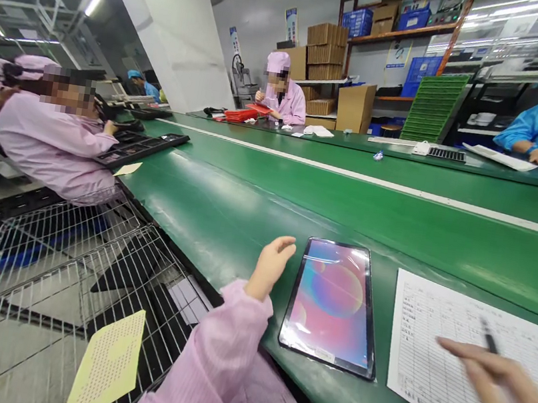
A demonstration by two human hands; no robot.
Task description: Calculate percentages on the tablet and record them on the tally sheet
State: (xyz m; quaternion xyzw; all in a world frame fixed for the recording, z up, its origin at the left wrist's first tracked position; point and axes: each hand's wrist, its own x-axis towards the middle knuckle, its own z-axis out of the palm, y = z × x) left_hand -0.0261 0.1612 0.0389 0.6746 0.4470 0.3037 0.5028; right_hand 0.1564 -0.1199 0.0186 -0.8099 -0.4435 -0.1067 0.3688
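Observation:
A tablet (331,305) lies face up on the green bench, its lit screen showing pink and blue circles under a glossy film. Just left of it, my left hand (272,266) hovers with thumb and fingers slightly apart and holds nothing. To the right lies a printed sheet (416,365) with a ruled table and some handwriting in its left column. My right hand (513,393), smeared by motion, is over this sheet. A dark-tipped pen (492,339) sticks out from behind its fingers, and one finger points left across the rows.
A wire rack (50,276) with a yellow dotted sheet (108,363) stands below the bench at left. A pink-clad co-worker (56,136) sits beyond it with a black tray (148,150). Other co-workers sit across the green bench (206,212). A small wrapped item (377,156) lies on the far side.

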